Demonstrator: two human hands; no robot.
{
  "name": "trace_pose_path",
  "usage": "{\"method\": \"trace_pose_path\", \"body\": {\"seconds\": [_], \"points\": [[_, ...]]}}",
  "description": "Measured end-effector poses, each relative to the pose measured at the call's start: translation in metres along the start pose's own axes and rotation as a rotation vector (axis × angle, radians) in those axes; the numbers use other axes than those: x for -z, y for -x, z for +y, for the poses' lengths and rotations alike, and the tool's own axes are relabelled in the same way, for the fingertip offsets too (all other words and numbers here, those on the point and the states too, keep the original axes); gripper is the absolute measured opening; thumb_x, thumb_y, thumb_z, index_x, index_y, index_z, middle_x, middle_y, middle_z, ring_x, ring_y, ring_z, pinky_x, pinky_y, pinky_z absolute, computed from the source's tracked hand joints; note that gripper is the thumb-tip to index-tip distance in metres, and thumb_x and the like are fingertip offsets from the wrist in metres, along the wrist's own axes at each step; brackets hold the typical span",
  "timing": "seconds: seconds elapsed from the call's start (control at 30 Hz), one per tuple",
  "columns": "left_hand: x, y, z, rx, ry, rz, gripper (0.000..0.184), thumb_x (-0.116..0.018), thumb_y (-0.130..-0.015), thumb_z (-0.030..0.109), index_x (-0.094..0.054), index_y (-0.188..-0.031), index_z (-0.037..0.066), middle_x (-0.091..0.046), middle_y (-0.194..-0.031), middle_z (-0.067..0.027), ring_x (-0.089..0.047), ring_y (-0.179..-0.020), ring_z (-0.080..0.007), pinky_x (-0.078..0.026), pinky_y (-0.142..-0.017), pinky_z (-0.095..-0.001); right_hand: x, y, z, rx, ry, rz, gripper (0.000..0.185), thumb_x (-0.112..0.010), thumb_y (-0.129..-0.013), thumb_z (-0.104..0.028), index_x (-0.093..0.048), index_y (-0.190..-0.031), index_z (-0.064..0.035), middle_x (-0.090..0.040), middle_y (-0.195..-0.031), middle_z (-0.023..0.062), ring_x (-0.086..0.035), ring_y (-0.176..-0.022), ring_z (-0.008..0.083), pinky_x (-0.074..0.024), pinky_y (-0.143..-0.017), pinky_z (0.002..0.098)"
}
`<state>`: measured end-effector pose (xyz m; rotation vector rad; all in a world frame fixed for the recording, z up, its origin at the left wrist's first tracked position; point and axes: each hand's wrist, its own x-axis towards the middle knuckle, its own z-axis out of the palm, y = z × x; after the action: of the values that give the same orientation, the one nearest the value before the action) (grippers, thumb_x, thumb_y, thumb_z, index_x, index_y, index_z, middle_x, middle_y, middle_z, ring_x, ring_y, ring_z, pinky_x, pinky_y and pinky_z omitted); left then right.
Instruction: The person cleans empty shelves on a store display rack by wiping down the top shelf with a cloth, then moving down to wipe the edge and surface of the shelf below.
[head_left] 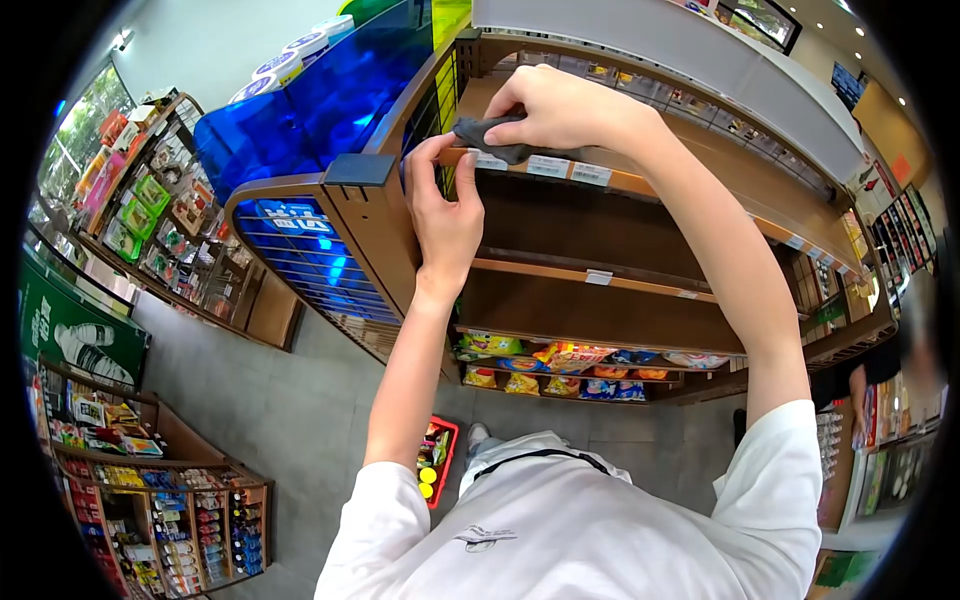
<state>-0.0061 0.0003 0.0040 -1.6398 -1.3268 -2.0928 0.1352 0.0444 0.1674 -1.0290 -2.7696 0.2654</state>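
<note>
My right hand (565, 112) is closed on a dark grey cloth (510, 143), pressed against the left end of a brown shelf's front edge. Just below and to its left, my left hand (446, 215) is curled at the corner of that edge, with thumb and fingers around the end of the price-label strip (625, 182). Its fingertips are close to the cloth. White price labels (547, 166) sit on the strip right beside the cloth. The brown shelf (700, 165) behind the strip extends to the right.
Lower shelves hold snack bags (570, 356). A brown post (365, 215) and blue panel (310, 110) stand at left. A red basket (455, 440) with goods sits on the floor by my feet. Other racks (170, 500) stand left; a person's arm (858, 395) shows at right.
</note>
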Motion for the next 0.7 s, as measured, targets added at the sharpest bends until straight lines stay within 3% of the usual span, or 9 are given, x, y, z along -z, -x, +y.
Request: {"method": "trace_pose_path", "body": {"seconds": [0.5, 0.57, 0.7], "points": [[-0.001, 0.001, 0.001, -0.041, -0.025, 0.008, 0.028, -0.072, -0.094, 0.012, -0.062, -0.118, 0.003, -0.065, -0.110, -0.0114, -0.060, -0.095, -0.0250, -0.049, -0.087, -0.0360, 0.004, 0.010, 0.003, -0.020, 0.024, 0.004, 0.033, -0.072, -0.090, -0.028, -0.075, -0.107, 0.0009, -0.075, -0.095, 0.0189, -0.071, -0.086, 0.0295, -0.0557, -0.082, 0.0373], [0.000, 0.001, 0.005, 0.018, 0.022, -0.030, 0.028, -0.069, -0.095, 0.010, -0.058, -0.119, 0.003, -0.062, -0.113, -0.0144, -0.057, -0.106, -0.0323, -0.046, -0.094, -0.0401, 0.003, 0.008, 0.000, -0.046, 0.035, -0.017, 0.033, -0.070, -0.091, -0.028, -0.075, -0.106, 0.0016, -0.074, -0.095, 0.0190, -0.070, -0.087, 0.0302, -0.0546, -0.083, 0.0368], [-0.003, 0.002, 0.000, -0.023, -0.024, 0.000, 0.028, -0.071, -0.095, 0.013, -0.061, -0.119, 0.003, -0.064, -0.112, -0.0121, -0.060, -0.098, -0.0260, -0.049, -0.088, -0.0367, -0.005, 0.001, 0.000, 0.010, 0.070, 0.061, 0.027, -0.070, -0.089, -0.022, -0.075, -0.097, 0.0033, -0.072, -0.086, 0.0205, -0.069, -0.080, 0.0315, -0.0544, -0.077, 0.0384]]}}
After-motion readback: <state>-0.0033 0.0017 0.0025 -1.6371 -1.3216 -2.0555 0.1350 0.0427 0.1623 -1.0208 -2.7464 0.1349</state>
